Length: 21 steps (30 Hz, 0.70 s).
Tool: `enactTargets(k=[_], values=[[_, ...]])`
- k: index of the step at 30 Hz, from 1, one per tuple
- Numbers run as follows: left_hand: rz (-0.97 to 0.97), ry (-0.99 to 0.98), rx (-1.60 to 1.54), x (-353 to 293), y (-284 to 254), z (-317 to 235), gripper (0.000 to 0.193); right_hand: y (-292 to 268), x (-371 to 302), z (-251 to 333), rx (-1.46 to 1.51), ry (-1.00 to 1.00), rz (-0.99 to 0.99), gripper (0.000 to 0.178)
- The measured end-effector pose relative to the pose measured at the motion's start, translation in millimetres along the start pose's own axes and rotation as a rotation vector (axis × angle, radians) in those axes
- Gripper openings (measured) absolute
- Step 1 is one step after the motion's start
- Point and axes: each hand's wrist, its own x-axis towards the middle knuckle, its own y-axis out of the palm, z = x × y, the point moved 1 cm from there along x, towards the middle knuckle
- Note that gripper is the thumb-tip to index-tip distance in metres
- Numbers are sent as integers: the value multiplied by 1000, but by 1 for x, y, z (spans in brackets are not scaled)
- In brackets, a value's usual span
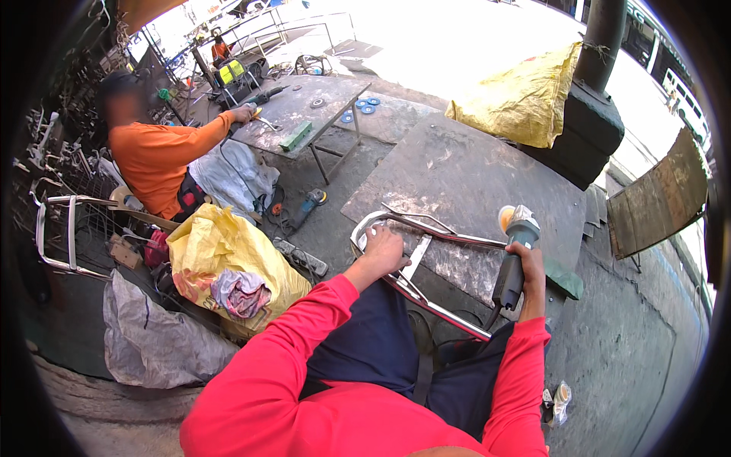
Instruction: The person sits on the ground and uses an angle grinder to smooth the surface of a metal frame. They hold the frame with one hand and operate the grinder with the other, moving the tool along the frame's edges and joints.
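Observation:
My left hand point(378, 251) grips the rounded left end of a shiny bent-tube metal frame point(461, 321), its fingers closed around it. The frame lies partly over my lap and partly above a large scuffed metal sheet, its two long rails running to the right. In my right hand point(531, 266) is an angle grinder point(509, 283), held by its body near the frame's right side. The grinder's pale yellowish disc point(505, 218) points away from me, above the sheet and apart from the frame's near rail. Whether it spins I cannot tell.
A co-worker in orange point(160, 160) works at a metal table point(304, 95) at the far left. A yellow sack point(278, 278), a white sack point(156, 335), a power strip point(301, 257) and another grinder point(311, 206) lie at my left. A green block point(563, 280) sits at right.

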Motion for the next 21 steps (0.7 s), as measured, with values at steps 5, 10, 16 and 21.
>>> enactTargets(k=[5, 10, 16, 21], values=[[-316, -9, -79, -22, 39, 7, 67, -12, -10, -3, -140, -42, -62, 30], [-265, 304, -158, -29, 55, -3, 37, -31, -13, -18, -242, -29, -34, 34], [-121, 372, -161, -29, 43, -4, 45, -32, -19, -31, -474, -27, -1, 41], [-70, 183, -460, -28, 27, 3, 50, -13, -14, -43, -578, -10, 95, 55]])
